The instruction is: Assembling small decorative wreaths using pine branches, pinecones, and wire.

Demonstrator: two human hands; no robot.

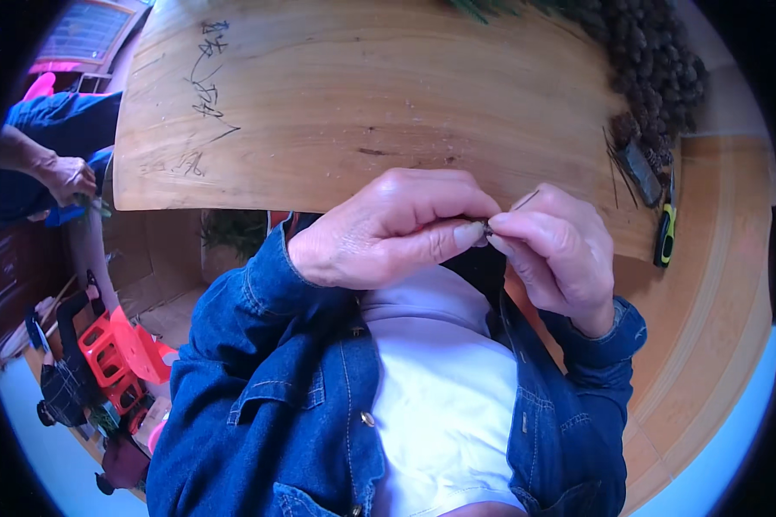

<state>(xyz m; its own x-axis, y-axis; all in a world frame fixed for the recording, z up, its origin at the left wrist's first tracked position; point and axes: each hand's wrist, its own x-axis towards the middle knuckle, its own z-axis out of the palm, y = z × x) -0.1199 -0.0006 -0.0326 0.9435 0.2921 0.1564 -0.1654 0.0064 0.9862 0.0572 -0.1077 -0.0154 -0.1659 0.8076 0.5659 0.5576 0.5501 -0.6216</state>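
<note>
My left hand (388,231) and my right hand (553,250) meet fingertip to fingertip just in front of the near edge of a pale wooden table (362,103). Between the pinched thumbs and forefingers sits a tiny dark piece (488,227), mostly hidden. A thin wire (526,200) sticks up and to the right from the pinch, over my right hand. Both wrists come out of blue denim sleeves.
A pile of small dark cones (651,65) lies at the table's far right, with thin dark wires (619,168) and a green-and-black handled tool (666,231) near the right edge. Another person's hand (65,177) in a blue sleeve is at the left. Red plastic stools (116,353) stand on the floor.
</note>
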